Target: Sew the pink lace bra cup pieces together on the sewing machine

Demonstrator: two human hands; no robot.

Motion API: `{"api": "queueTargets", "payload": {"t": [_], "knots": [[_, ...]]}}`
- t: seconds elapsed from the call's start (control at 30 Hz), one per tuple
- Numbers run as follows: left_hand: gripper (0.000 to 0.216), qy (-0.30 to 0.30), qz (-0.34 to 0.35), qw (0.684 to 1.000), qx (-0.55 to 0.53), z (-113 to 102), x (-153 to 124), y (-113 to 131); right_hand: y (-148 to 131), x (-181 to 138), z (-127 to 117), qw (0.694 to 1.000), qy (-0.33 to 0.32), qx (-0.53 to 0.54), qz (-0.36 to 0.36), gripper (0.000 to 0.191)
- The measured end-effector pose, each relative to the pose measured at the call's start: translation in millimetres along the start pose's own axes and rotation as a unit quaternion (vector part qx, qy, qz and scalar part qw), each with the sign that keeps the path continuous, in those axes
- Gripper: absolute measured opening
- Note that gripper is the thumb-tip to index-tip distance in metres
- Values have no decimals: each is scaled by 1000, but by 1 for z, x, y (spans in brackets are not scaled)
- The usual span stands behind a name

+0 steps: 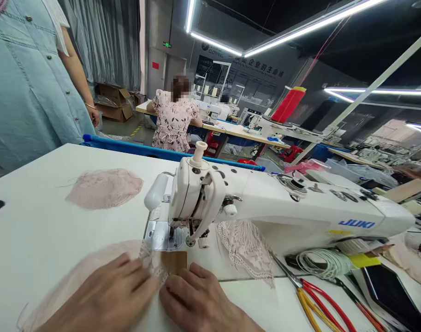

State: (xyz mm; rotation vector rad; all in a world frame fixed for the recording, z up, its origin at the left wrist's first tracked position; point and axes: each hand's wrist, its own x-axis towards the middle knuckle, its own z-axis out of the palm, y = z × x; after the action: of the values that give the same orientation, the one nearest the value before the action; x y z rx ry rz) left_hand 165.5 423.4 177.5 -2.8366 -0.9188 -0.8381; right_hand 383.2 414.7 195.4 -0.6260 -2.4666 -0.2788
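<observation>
Lace piece (92, 272) | under left hand (108, 299), flat, pressing | right hand (199, 302) just beside, flat, fingertips on edge

Pink lace piece (104, 188) on table (40, 230) far left; scissors (310, 295) right, red thread cone (288, 104) behind

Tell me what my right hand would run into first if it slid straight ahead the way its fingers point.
Probably the brown patch at the fingertips of the right hand, then the sewing machine foot area; depth is unclear.
</observation>
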Motion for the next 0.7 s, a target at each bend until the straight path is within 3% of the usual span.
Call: {"api": "queueTargets", "payload": {"t": [0.1, 0.2, 0.33, 0.43, 0.6, 0.7], "knots": [[46, -136, 30, 979, -150, -4, 48, -11, 1, -1, 0, 999, 39, 4, -10, 20], [59, -199, -20, 954, -225, 3, 54, -31, 4, -4, 0, 1000, 30, 4, -6, 20], [41, -213, -79, 942, -248, 6, 39, -55, 8, -8, -3, 1000, -28, 5, 6, 24], [31, -229, -106, 932, -259, 6, 36, -59, 11, -10, -2, 999, -48, 12, 19, 22], [30, -133, -135, 954, -230, 19, 33, -52, 13, -14, 6, 998, -32, 42, 42, 24], [30, -144, -117, 957, -222, 20, 32, -50, 13, -15, 9, 998, -34, 40, 45, 25]]}}
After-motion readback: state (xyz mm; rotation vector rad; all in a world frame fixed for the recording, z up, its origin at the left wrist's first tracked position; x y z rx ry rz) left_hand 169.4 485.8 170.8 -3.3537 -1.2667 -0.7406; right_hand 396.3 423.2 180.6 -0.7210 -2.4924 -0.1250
